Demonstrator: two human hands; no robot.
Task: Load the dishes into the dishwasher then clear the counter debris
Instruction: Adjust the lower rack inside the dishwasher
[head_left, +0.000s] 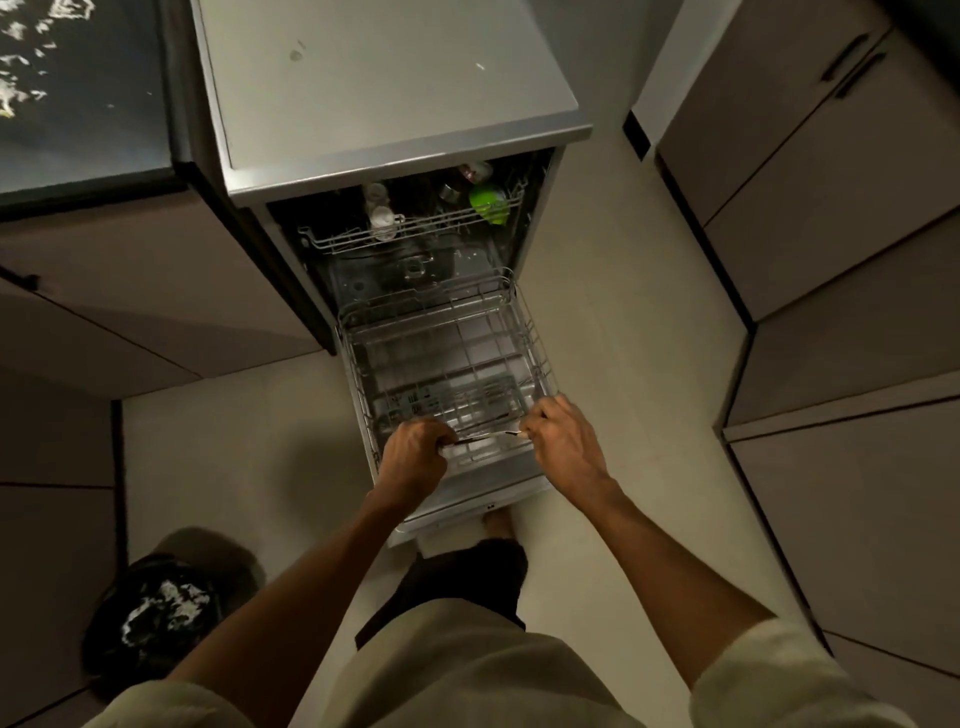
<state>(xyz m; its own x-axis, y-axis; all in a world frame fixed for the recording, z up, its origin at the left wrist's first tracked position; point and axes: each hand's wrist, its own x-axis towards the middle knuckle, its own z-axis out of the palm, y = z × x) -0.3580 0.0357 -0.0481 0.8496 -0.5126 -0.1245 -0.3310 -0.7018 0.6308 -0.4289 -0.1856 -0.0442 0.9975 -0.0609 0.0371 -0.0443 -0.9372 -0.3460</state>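
The dishwasher (400, 140) stands open with its lower rack (540, 358) pulled out over the door; I see no dishes in that rack. Over the rack's front edge, a thin utensil (485, 437) with a dark end and a shiny end lies level between my two hands. My left hand (415, 449) grips the dark end in a curled fist. My right hand (563, 434) pinches the shiny end. The upper rack (332, 241) holds clear glasses (382, 218) and a green cup (489, 202). White debris (21, 88) lies scattered on the dark counter at top left.
A bin with a black bag (156, 613) stands on the floor at lower left. Grey cabinets (831, 291) line the right side, and more cabinets (130, 291) sit under the counter at left. My foot (498, 522) shows below the dishwasher door.
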